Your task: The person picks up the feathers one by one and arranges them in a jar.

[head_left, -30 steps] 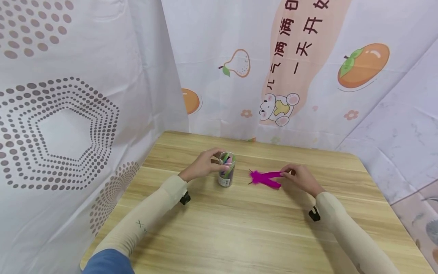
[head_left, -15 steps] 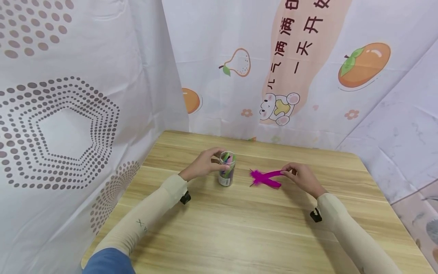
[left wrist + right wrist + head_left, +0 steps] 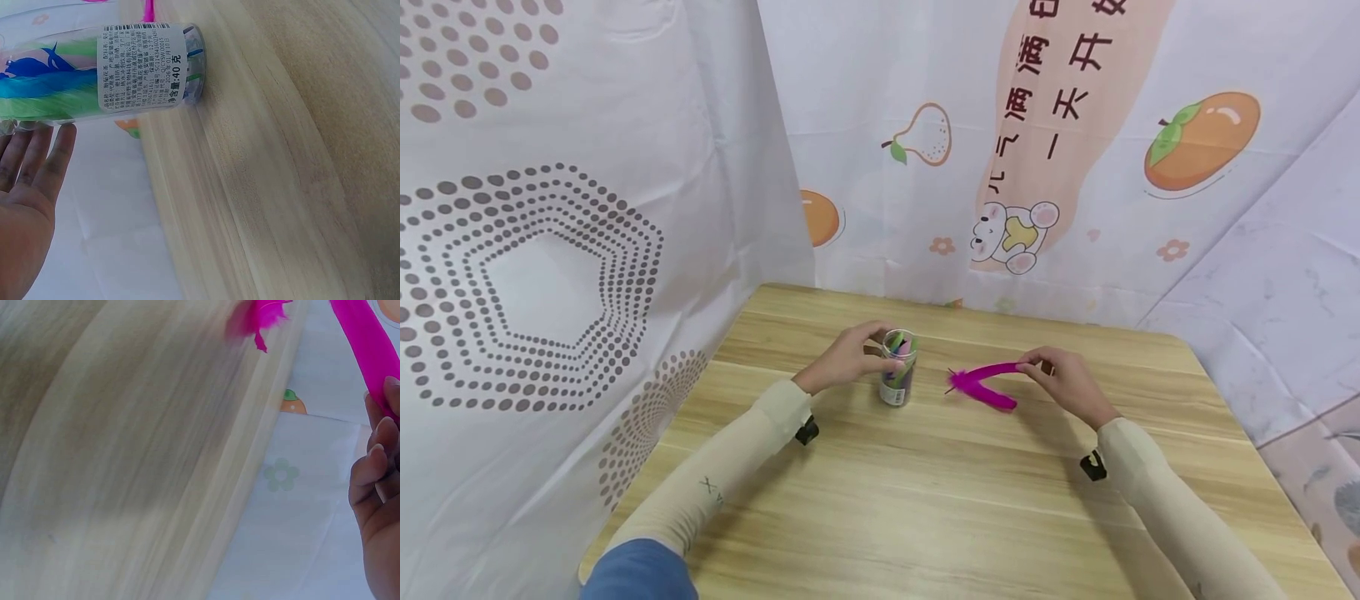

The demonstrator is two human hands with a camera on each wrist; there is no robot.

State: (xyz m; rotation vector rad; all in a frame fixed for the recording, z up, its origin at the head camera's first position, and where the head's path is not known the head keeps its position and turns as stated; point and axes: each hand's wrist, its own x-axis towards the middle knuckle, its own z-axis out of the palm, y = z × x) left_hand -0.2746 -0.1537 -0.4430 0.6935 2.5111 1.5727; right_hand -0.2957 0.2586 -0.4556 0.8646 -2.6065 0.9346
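My left hand (image 3: 850,360) grips a clear jar (image 3: 895,395) upright on the table, fingers behind it and thumb in front. Green, blue and pink feathers (image 3: 44,84) fill the jar, which carries a white printed label (image 3: 144,65). To the right, my right hand (image 3: 1070,385) pinches the tip of a magenta feather (image 3: 992,369) between thumb and fingers. A second magenta feather (image 3: 996,400) lies just below it on the wood; their fluffy quill ends overlap at the left, forming a V. In the right wrist view the pinched feather (image 3: 369,344) slants down into the fingertips.
The wood-grain table (image 3: 880,500) reaches back to a printed curtain (image 3: 865,167) with fruit and lettering. Another dotted curtain (image 3: 550,292) hangs along the left edge. A black wrist strap piece (image 3: 1093,465) hangs under the right sleeve.
My right hand has risen slightly away from me, taking the feather tip with it. The gap between the two magenta feathers has widened. The left hand and jar stay put.
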